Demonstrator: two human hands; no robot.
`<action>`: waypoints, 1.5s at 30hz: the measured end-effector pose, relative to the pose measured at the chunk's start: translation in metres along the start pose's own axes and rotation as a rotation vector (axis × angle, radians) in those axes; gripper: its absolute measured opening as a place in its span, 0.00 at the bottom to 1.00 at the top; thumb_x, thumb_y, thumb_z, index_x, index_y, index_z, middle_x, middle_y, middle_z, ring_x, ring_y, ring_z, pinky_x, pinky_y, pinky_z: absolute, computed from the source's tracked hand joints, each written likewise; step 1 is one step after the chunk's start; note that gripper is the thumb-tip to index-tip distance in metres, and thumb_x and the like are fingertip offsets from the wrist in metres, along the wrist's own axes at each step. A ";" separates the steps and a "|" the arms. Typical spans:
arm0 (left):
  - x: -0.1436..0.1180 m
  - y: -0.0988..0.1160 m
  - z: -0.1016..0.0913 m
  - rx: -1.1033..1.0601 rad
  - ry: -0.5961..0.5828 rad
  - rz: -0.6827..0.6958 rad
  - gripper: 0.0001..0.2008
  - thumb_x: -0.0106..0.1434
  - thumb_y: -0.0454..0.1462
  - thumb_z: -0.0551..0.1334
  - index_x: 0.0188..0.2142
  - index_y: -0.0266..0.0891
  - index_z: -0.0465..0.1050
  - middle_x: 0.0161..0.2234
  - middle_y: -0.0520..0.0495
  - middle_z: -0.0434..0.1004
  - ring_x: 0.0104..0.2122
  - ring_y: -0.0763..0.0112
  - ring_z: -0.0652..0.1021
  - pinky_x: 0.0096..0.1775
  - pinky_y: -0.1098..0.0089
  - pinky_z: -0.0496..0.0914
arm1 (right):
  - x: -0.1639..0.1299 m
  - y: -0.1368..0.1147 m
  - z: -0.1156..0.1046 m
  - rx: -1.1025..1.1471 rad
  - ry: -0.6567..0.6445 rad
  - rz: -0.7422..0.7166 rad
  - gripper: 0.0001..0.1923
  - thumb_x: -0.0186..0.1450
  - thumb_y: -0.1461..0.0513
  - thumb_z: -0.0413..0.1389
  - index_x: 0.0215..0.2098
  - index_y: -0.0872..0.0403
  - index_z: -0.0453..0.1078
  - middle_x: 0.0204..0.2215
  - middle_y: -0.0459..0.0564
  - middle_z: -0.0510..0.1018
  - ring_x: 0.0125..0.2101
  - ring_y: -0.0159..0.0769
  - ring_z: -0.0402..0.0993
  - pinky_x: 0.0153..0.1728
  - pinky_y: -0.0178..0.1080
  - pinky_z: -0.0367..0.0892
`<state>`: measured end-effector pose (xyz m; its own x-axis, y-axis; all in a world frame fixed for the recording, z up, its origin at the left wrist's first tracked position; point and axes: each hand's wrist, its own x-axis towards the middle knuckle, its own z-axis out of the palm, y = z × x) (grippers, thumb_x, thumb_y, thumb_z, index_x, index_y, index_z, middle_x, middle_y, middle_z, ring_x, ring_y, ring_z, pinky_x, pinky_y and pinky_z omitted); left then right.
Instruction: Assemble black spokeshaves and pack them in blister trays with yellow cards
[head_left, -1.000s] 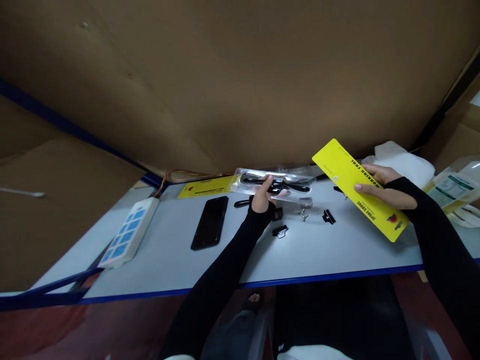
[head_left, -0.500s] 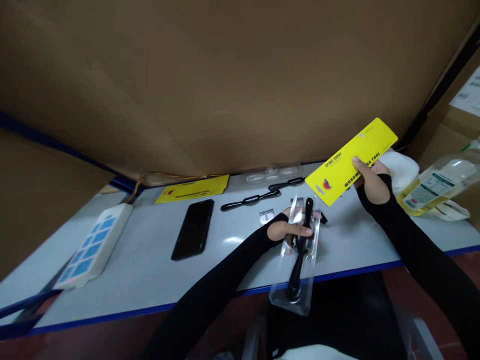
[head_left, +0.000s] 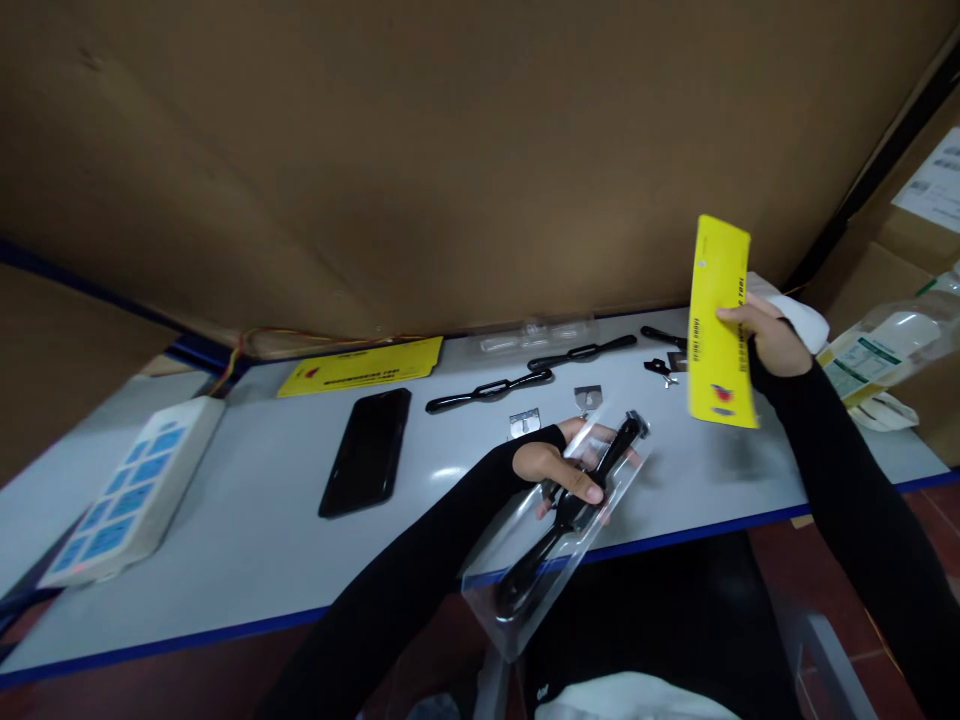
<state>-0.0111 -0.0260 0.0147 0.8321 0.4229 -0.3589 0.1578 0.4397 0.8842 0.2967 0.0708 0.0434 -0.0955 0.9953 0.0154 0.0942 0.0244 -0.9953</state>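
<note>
Partly hidden by clear blister pack (head_left: 551,545), left hand (head_left: 559,468) grips it; right hand (head_left: 769,338) pinches yellow card (head_left: 718,340), print blurred.

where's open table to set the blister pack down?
Bare table lies between the phone, the keypad box and the near blue edge, and below the yellow card in the right hand. The back strip is crowded with black tool bodies and small metal parts.
</note>
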 end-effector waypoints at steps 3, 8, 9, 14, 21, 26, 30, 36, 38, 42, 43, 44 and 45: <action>-0.006 0.000 -0.008 0.022 -0.039 -0.015 0.33 0.52 0.41 0.76 0.58 0.37 0.78 0.29 0.40 0.85 0.13 0.68 0.75 0.10 0.77 0.62 | 0.002 -0.011 -0.024 -0.103 -0.210 0.051 0.17 0.52 0.54 0.57 0.39 0.52 0.72 0.34 0.53 0.83 0.30 0.46 0.79 0.29 0.44 0.72; -0.020 -0.008 -0.022 -0.031 0.062 0.020 0.28 0.45 0.41 0.77 0.47 0.36 0.85 0.22 0.40 0.82 0.08 0.68 0.69 0.07 0.76 0.50 | -0.006 -0.012 -0.012 -0.664 -0.582 0.056 0.18 0.64 0.46 0.56 0.32 0.51 0.76 0.27 0.49 0.81 0.24 0.40 0.74 0.22 0.38 0.60; -0.022 -0.010 -0.026 -0.034 0.067 0.019 0.27 0.44 0.42 0.77 0.45 0.37 0.85 0.21 0.41 0.82 0.08 0.67 0.69 0.07 0.76 0.49 | -0.009 -0.010 -0.006 -0.762 -0.636 0.042 0.21 0.66 0.44 0.55 0.31 0.51 0.76 0.26 0.48 0.80 0.23 0.38 0.73 0.21 0.37 0.57; -0.023 -0.013 -0.037 0.023 0.014 -0.054 0.24 0.42 0.44 0.77 0.40 0.38 0.86 0.20 0.42 0.81 0.08 0.65 0.69 0.06 0.74 0.52 | -0.013 -0.006 0.015 -0.944 -0.787 -0.169 0.27 0.69 0.40 0.53 0.31 0.52 0.78 0.26 0.46 0.80 0.24 0.34 0.72 0.22 0.35 0.55; -0.024 -0.031 -0.028 0.040 0.111 0.063 0.18 0.45 0.42 0.73 0.36 0.34 0.85 0.18 0.41 0.79 0.09 0.66 0.69 0.10 0.74 0.53 | -0.009 -0.009 0.019 -0.978 -0.684 -0.345 0.24 0.68 0.43 0.56 0.36 0.52 0.84 0.30 0.49 0.85 0.26 0.34 0.74 0.26 0.36 0.59; -0.024 -0.034 -0.025 0.045 0.098 0.102 0.22 0.45 0.48 0.75 0.35 0.33 0.85 0.15 0.42 0.76 0.07 0.72 0.62 0.09 0.76 0.44 | -0.010 -0.010 0.018 -0.984 -0.655 -0.332 0.26 0.67 0.41 0.56 0.36 0.53 0.84 0.28 0.48 0.84 0.24 0.33 0.72 0.24 0.36 0.58; -0.024 -0.028 -0.022 0.096 0.035 0.085 0.31 0.44 0.57 0.74 0.36 0.32 0.85 0.12 0.44 0.72 0.05 0.75 0.56 0.07 0.76 0.37 | -0.012 -0.009 0.017 -1.012 -0.627 -0.343 0.27 0.67 0.41 0.56 0.39 0.53 0.84 0.31 0.49 0.85 0.25 0.34 0.74 0.25 0.36 0.59; -0.025 -0.030 -0.010 0.072 0.224 0.175 0.30 0.41 0.61 0.73 0.30 0.37 0.85 0.11 0.44 0.71 0.05 0.72 0.58 0.07 0.73 0.44 | -0.015 -0.008 0.019 -1.020 -0.664 -0.378 0.26 0.68 0.42 0.56 0.40 0.52 0.85 0.36 0.51 0.87 0.30 0.38 0.80 0.27 0.36 0.62; -0.024 -0.031 -0.010 0.052 0.216 0.165 0.29 0.40 0.60 0.74 0.30 0.39 0.85 0.11 0.45 0.72 0.05 0.71 0.59 0.07 0.73 0.44 | -0.015 -0.006 0.020 -1.022 -0.664 -0.402 0.24 0.68 0.42 0.57 0.40 0.49 0.85 0.37 0.50 0.88 0.31 0.38 0.81 0.28 0.36 0.64; -0.022 -0.034 -0.018 -0.011 0.129 0.115 0.27 0.36 0.54 0.79 0.32 0.39 0.85 0.14 0.44 0.75 0.06 0.67 0.64 0.06 0.73 0.46 | -0.016 0.000 0.027 -1.006 -0.704 -0.429 0.22 0.68 0.43 0.56 0.41 0.48 0.84 0.35 0.50 0.87 0.30 0.37 0.80 0.29 0.36 0.64; -0.022 -0.035 -0.020 -0.038 0.138 0.114 0.27 0.35 0.51 0.80 0.34 0.39 0.85 0.15 0.44 0.76 0.06 0.67 0.66 0.06 0.73 0.46 | -0.017 0.002 0.031 -1.003 -0.710 -0.436 0.23 0.69 0.43 0.56 0.42 0.49 0.84 0.34 0.50 0.87 0.29 0.36 0.80 0.29 0.36 0.64; -0.021 -0.036 -0.021 -0.064 0.162 0.116 0.28 0.35 0.48 0.81 0.36 0.39 0.85 0.15 0.45 0.77 0.06 0.66 0.66 0.06 0.74 0.46 | -0.018 0.003 0.035 -1.007 -0.710 -0.448 0.24 0.69 0.43 0.55 0.42 0.49 0.84 0.33 0.51 0.87 0.28 0.36 0.80 0.29 0.36 0.64; -0.021 -0.038 -0.023 -0.086 0.191 0.119 0.30 0.34 0.45 0.81 0.39 0.40 0.85 0.16 0.45 0.78 0.07 0.66 0.67 0.06 0.74 0.46 | -0.020 0.005 0.040 -1.016 -0.705 -0.464 0.25 0.69 0.42 0.54 0.42 0.50 0.84 0.32 0.51 0.87 0.28 0.37 0.79 0.29 0.36 0.63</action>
<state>-0.0463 -0.0333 -0.0181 0.7250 0.6145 -0.3110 0.0118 0.4403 0.8978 0.2596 0.0473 0.0341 -0.7831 0.6214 -0.0270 0.5802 0.7142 -0.3914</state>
